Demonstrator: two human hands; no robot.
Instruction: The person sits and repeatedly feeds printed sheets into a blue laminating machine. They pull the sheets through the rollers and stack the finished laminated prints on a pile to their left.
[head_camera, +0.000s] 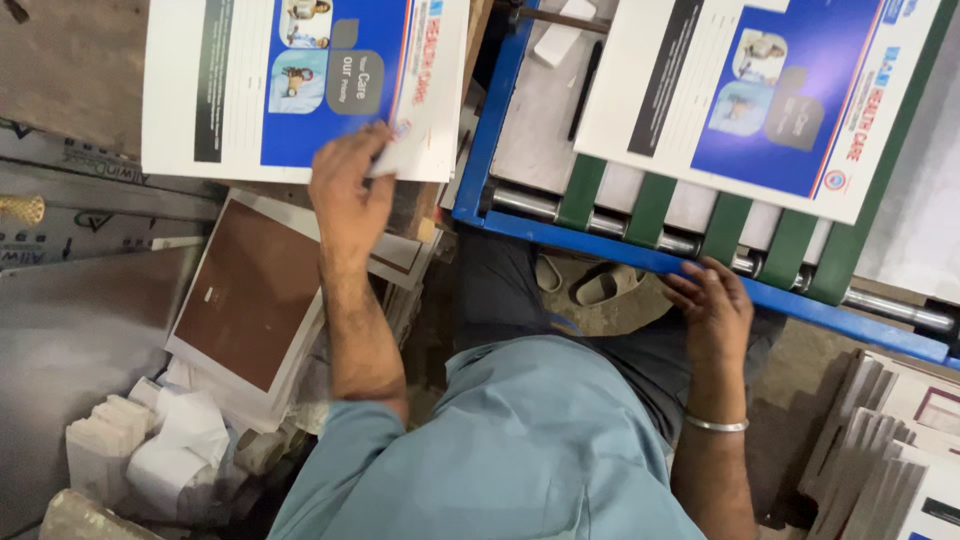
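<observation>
My left hand (350, 180) reaches forward and pinches the near right corner of the top printed sheet on a stack of white and blue sheets (250, 90) at the upper left. My right hand (712, 305) rests with curled fingers on the blue front rail (600, 250) of a conveyor machine. A second printed white and blue sheet (760, 90) lies on the machine's green belts (650, 205) and steel rollers, beyond my right hand. A metal bangle sits on my right wrist.
A stack of brown-faced boards (250, 295) lies below the left sheet pile. White paper offcuts (160, 445) are heaped at lower left. More stacked boards (890, 440) lean at lower right. A sandal (600, 285) lies on the floor under the machine.
</observation>
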